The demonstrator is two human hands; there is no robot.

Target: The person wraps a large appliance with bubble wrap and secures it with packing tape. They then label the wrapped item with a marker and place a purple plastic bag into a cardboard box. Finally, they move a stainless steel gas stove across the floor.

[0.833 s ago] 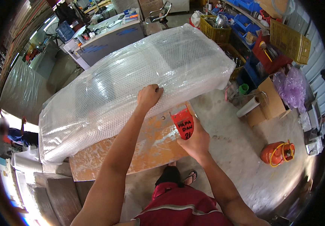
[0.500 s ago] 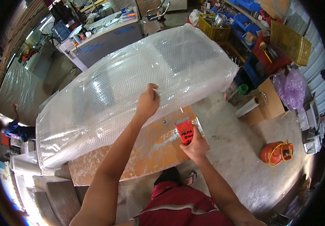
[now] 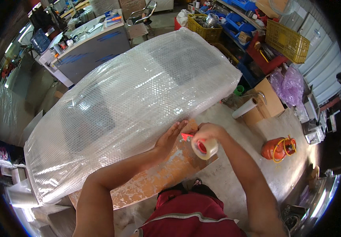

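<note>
A long bulky object in bubble wrap (image 3: 135, 94) lies across a worn wooden tabletop (image 3: 148, 182), dark patches showing through the wrap. My left hand (image 3: 171, 136) lies flat along its near lower edge, fingers stretched out and touching the wrap. Just to the right, my right hand (image 3: 207, 131) grips a red tape dispenser (image 3: 202, 147) carrying a roll of clear packing tape. The dispenser's front end points toward my left hand, close to the wrap. Whether a tape strip sticks to the wrap I cannot tell.
An orange gas cylinder (image 3: 278, 149) stands on the floor to the right. Beyond the wrapped object's right end are a white roll (image 3: 244, 108), a cardboard box (image 3: 271, 98), purple plastic wrap (image 3: 288, 85) and yellow crates (image 3: 288, 41). A grey desk (image 3: 93, 49) stands at the far left.
My left hand has come down from above the wrap to its near edge and flattened out. My right hand has turned the tape dispenser and brought it up beside the left hand.
</note>
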